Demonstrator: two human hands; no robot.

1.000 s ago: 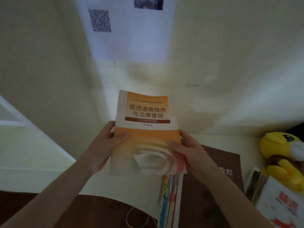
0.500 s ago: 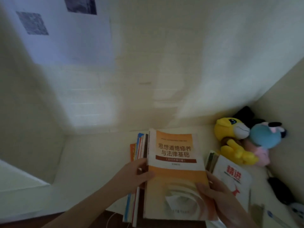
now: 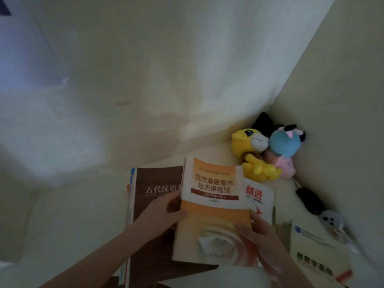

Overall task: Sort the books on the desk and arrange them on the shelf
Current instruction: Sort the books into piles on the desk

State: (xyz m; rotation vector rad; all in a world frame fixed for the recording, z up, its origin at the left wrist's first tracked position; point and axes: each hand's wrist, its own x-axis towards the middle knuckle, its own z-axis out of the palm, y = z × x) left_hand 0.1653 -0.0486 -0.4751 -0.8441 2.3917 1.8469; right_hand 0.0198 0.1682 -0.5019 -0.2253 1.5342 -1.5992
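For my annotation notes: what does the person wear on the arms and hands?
Nothing visible. The left hand and right hand carry no gloves, rings or watch. The left forearm and right forearm are bare to the frame edge, with no sleeve. Dim light may hide small details.

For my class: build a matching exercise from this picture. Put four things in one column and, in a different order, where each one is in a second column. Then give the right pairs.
Things
1. orange book
2. brown book
3. yellow plush toy
4. white book with red characters

Places
A. in the corner, beside the blue plush toy
B. held by the left hand and the right hand
C. flat, left of the held book, partly under it
D. right of the held book, partly hidden by it

Pairs: 1-B, 2-C, 3-A, 4-D
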